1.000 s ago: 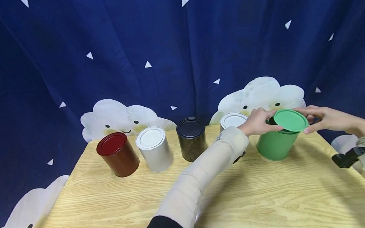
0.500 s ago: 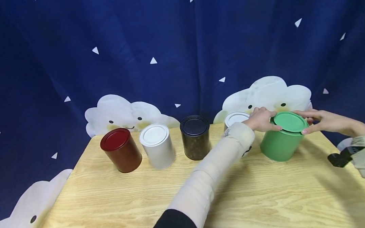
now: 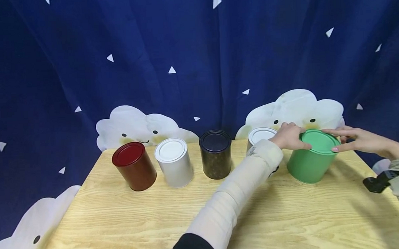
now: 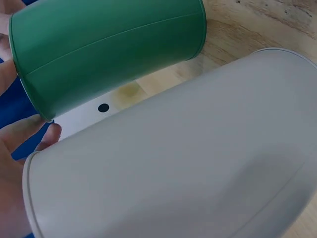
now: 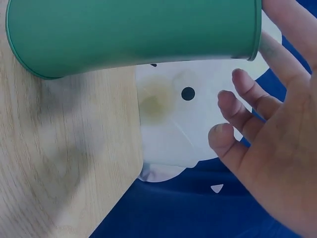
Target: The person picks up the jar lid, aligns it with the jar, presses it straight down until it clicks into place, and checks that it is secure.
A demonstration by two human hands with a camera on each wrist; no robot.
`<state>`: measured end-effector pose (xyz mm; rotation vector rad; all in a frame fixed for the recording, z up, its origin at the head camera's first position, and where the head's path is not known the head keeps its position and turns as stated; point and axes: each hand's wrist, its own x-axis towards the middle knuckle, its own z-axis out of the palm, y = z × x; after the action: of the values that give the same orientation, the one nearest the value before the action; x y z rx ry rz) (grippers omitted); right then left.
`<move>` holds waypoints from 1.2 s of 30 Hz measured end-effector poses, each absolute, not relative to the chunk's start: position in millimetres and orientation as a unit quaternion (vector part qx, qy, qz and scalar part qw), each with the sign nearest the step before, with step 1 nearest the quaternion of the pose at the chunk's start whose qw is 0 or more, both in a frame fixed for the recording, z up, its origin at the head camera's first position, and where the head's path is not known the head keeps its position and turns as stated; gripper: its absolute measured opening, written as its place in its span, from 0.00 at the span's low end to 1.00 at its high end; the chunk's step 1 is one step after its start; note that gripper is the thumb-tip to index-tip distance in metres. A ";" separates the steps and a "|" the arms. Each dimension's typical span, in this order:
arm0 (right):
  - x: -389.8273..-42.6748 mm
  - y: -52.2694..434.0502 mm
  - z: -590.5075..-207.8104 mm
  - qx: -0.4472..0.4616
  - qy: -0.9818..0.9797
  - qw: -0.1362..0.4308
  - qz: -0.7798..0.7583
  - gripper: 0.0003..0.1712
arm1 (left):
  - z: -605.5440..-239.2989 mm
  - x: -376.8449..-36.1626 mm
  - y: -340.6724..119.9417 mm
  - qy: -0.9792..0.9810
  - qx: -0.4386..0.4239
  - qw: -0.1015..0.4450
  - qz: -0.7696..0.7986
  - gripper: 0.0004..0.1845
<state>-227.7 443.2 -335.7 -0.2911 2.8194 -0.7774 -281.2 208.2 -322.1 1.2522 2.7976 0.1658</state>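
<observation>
A green can (image 3: pixel 310 167) stands upright at the right of the table, its green lid (image 3: pixel 318 141) lying flat on top. My left hand (image 3: pixel 290 136) touches the lid's left edge, thumb extended over the rim. Opposite it, my right hand (image 3: pixel 365 141) rests its thumb and outstretched index finger on the right edge. In the right wrist view, the other fingers (image 5: pixel 250 116) bend loosely beside the green can's end, apart from it. The left wrist view has a pale can (image 4: pixel 163 148) close beneath the left wrist; in the head view my left arm partly hides that can.
To the left stand a dark red can (image 3: pixel 134 170), a white can (image 3: pixel 174 168) and a black can (image 3: pixel 217 159), all lidded, on the wooden table (image 3: pixel 140 227). Behind hangs a blue curtain (image 3: pixel 149 48) with clouds. My left sleeve (image 3: pixel 229 199) crosses the table.
The green lid was tilted with a dark gap beneath it; it has come down flat onto the can. Both hands have stayed at its edges. The head view has shifted slightly.
</observation>
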 end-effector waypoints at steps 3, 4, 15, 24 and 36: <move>-228.3 441.7 -334.7 -0.103 0.952 0.111 -0.267 0.40 | -321.9 -280.4 208.4 0.915 0.397 0.041 0.057 0.30; -228.4 441.5 -334.7 -0.105 0.950 0.117 -0.269 0.41 | -321.9 -280.1 208.7 0.916 0.394 0.044 0.056 0.30; -226.7 442.5 -338.8 -0.087 0.935 0.163 -0.302 0.41 | -323.6 -275.1 213.4 0.934 0.348 0.072 0.041 0.27; -221.9 432.2 -326.6 -0.073 0.964 0.064 -0.248 0.40 | -317.2 -270.7 204.8 0.921 0.383 0.026 0.063 0.28; -198.0 400.0 -307.4 -0.060 0.959 -0.083 -0.264 0.17 | -286.3 -247.4 171.5 0.871 0.444 -0.004 0.210 0.19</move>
<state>-198.0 400.0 -307.4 -0.2004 3.1834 -0.8779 -247.4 171.5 -286.3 1.3973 2.7443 0.6623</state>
